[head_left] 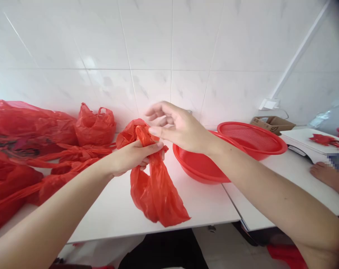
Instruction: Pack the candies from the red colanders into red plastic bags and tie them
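A thin red plastic bag (161, 190) is bunched in my left hand (138, 153), whose fingers and thumb are wrapped round its gathered middle. Part of the bag bulges behind and above that hand, and a loose, crumpled end hangs below it in front of the white table. My right hand (172, 125) is raised just above and to the right of the left one. Its fingers are apart and slightly curled, with nothing visible in them. Whether its thumb touches the bag, I cannot tell.
Several filled red bags (93, 127) crowd the left of the white table (113, 213). Two red mesh baskets (252, 138) stand to the right. Farther right are a cardboard box (274, 123), a white scale-like device (301, 144) and another person's hand (322, 170).
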Demonstrator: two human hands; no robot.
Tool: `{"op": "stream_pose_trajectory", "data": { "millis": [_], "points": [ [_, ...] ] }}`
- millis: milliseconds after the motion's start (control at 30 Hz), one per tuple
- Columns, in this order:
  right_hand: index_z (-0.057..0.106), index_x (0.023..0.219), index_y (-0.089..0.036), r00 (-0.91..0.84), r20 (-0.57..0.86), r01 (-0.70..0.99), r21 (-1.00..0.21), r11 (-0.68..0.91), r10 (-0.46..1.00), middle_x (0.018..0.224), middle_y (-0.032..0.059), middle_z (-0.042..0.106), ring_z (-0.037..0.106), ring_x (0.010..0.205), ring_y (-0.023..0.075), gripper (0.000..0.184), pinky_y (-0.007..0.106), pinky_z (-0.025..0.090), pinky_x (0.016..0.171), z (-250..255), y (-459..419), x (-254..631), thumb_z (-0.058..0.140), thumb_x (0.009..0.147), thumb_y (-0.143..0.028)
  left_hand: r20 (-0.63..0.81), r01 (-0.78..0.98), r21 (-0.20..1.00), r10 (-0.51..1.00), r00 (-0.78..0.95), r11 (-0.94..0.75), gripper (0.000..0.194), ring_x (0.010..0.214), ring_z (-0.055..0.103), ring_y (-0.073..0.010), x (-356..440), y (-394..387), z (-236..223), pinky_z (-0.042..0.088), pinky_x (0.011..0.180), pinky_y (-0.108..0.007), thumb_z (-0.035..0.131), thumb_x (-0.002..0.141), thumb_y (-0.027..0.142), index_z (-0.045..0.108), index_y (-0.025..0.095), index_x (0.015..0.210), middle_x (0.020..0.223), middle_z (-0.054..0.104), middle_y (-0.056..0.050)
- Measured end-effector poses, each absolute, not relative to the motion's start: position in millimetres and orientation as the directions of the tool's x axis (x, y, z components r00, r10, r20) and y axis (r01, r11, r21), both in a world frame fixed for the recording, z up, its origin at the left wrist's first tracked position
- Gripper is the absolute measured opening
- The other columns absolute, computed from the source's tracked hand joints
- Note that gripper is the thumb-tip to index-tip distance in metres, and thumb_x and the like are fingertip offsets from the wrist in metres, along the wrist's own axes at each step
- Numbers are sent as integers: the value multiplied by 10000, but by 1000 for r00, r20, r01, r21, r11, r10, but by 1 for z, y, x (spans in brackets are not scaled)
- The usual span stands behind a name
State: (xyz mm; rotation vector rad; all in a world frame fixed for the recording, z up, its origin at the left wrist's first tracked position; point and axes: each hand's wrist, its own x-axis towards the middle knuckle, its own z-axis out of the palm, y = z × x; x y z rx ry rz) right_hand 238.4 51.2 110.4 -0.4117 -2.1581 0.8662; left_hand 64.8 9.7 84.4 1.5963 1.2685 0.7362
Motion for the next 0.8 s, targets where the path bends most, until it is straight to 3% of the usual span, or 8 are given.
{"op": "stream_pose_trajectory", "data": {
  "millis": [67, 200, 300, 367, 467, 600, 700, 800],
  "points": [
    [526, 1085, -229, -662, 478, 78, -721, 688, 576, 1121, 22, 589, 604, 929, 126, 255, 268, 532, 736, 93, 54, 246, 570, 852, -134, -112, 283, 959, 952, 285, 28, 383, 475, 308, -56, 59, 12, 78, 304, 446, -193, 538, 878, 542, 600, 182, 764, 617, 451, 34],
    [502, 1074, -246, -665, 427, 169, -713, 680, 613, 957, -11, 605, 600, 870, 121, 274, 276, 498, 734, 68, 53, 250, 519, 842, -101, -141, 219, 973, 938, 317, 72, 399, 423, 199, -60, 55, 16, 71, 305, 434, -203, 516, 892, 543, 565, 183, 728, 478, 209, 96],
    [498, 1041, -243, -569, 504, 151, -712, 686, 649, 890, -26, 560, 583, 821, 115, 248, 271, 493, 725, 65, 44, 249, 537, 834, -110, -104, 184, 982, 936, 336, 43, 339, 408, 319, -80, 52, 18, 68, 395, 468, -239, 475, 933, 454, 517, 198, 714, 459, 385, 64],
    [504, 1027, -242, -534, 542, 101, -720, 686, 648, 888, -26, 551, 580, 825, 112, 233, 267, 497, 747, 69, 34, 251, 551, 837, -115, -58, 164, 987, 937, 344, 1, 292, 469, 466, -106, 47, 18, 68, 448, 513, -260, 464, 940, 403, 536, 199, 743, 572, 562, 13],
    [548, 1016, -245, -641, 524, 36, -710, 704, 561, 917, -18, 593, 594, 866, 123, 193, 273, 499, 776, 71, 22, 253, 591, 852, -154, 20, 233, 965, 914, 405, -124, 243, 630, 572, -128, 38, 16, 71, 484, 593, -257, 507, 917, 355, 629, 195, 780, 745, 635, -15],
    [575, 1074, -248, -543, 604, -7, -699, 715, 584, 1090, 14, 628, 573, 1048, 150, 144, 319, 452, 917, 54, 34, 246, 520, 942, -251, 47, 438, 861, 897, 440, -259, 117, 629, 559, -128, 34, 14, 72, 482, 579, -243, 606, 835, 273, 710, 220, 830, 700, 614, 8],
    [533, 1215, -286, -560, 470, 13, -818, 575, 682, 1104, 13, 628, 575, 1055, 156, 250, 346, 449, 923, 33, 54, 235, 417, 997, -329, 136, 566, 734, 898, 418, -375, 159, 611, 552, -122, 38, 15, 63, 447, 555, -235, 535, 766, 109, 659, 205, 739, 702, 629, 14],
    [520, 1260, -298, -591, 334, 46, -895, 444, 734, 989, 3, 622, 590, 900, 146, 295, 326, 471, 830, 14, 65, 227, 391, 1004, -366, 332, 690, 565, 890, 312, -452, 226, 541, 495, -109, 41, 16, 49, 394, 523, -230, 436, 681, 8, 548, 203, 704, 580, 543, 45]
  ]
}}
